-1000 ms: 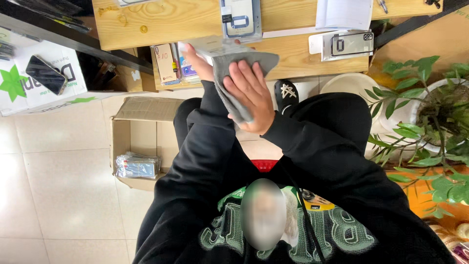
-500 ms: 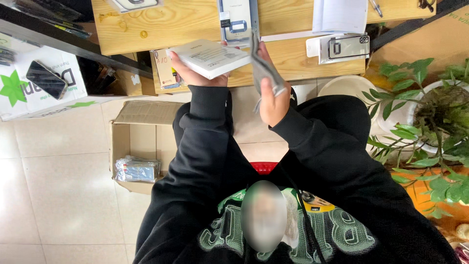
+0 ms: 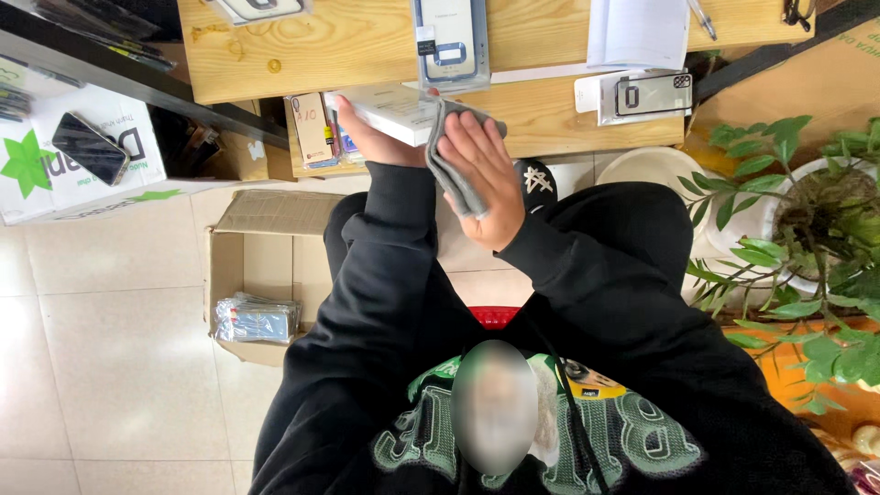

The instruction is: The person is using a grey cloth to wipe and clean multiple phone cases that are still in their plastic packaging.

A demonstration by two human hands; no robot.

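Observation:
My left hand (image 3: 365,137) holds a flat white box (image 3: 390,108) up in front of the wooden desk (image 3: 348,46), gripping it from below. Against the right end of that box, my right hand (image 3: 490,179) presses a folded grey cloth (image 3: 447,165), which lies between the palm and the box. Both arms are in black sleeves. The box's underside and the fingertips of my left hand are hidden.
Phone-case packages (image 3: 451,41) (image 3: 642,92) and white papers (image 3: 637,32) lie on the desk. An open cardboard box (image 3: 240,266) with wrapped packets (image 3: 257,319) stands on the tiled floor at the left. A white carton (image 3: 55,179) carries a dark phone (image 3: 89,147). A potted plant (image 3: 816,229) is at the right.
The cloth first lay draped over the box under my right hand. The box then turned flat and came into view, and the cloth now sits pressed against its right end.

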